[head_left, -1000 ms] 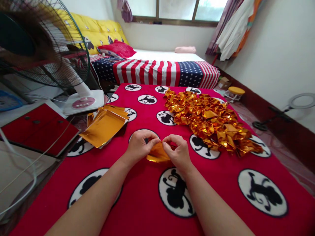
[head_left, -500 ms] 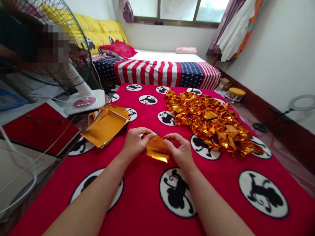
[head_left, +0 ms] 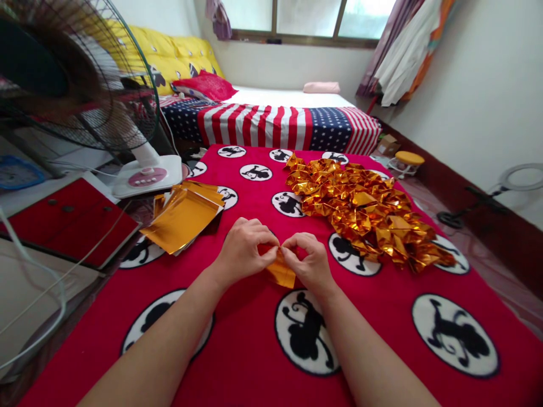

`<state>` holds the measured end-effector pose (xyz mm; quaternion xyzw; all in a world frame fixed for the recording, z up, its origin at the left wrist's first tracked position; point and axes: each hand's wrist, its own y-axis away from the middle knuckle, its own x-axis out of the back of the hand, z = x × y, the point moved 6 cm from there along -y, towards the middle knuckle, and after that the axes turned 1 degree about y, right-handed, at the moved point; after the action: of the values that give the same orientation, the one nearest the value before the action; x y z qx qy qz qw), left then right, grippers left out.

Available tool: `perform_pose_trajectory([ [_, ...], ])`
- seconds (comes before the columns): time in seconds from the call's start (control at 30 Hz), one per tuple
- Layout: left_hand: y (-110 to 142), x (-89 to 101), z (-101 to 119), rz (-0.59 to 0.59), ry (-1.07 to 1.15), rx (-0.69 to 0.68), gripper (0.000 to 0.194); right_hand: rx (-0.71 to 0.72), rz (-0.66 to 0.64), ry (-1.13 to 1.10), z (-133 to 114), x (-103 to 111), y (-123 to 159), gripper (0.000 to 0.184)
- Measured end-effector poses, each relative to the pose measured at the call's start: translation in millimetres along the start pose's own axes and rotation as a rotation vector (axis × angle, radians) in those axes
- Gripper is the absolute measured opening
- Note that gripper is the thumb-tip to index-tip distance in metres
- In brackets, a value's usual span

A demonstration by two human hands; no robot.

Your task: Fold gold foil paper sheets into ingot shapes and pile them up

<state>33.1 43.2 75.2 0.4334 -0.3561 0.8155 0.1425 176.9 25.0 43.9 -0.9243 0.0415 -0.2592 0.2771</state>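
A small sheet of gold foil paper [head_left: 281, 274] is pinched along its far edge between both hands, close over the red cloth [head_left: 246, 339]. My left hand [head_left: 248, 246] grips it with thumb and forefinger, and the fingertips hide its left part. Right beside, my right hand [head_left: 309, 259] pinches the same edge, its fingertips almost touching the left ones. To the left lies a stack of flat gold foil sheets [head_left: 184, 220]. Folded gold foil pieces [head_left: 360, 203] form a large heap on the right.
A fan [head_left: 146, 175] stands at the left on a cabinet with a red panel [head_left: 70, 220]. Behind the cloth is a bed with a striped, starred cover [head_left: 271, 124]. A yellow stool [head_left: 409, 158] and a ring light stand [head_left: 487, 195] are on the floor at the right.
My hands have come together at the middle of the paper's far edge, the left moving right. The paper now looks narrower, gathered between the fingertips, with less of it showing.
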Motion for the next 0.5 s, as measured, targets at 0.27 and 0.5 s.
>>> perform_pose_trajectory([
  [0.27,2,9.1,-24,0.019,-0.002,0.009,0.01,-0.136,-0.011,-0.109,10,6,-1,0.015],
  [0.5,7,24.1,-55,0.102,-0.022,0.106,0.013,-0.331,0.083,-0.323,32,14,2,0.014],
])
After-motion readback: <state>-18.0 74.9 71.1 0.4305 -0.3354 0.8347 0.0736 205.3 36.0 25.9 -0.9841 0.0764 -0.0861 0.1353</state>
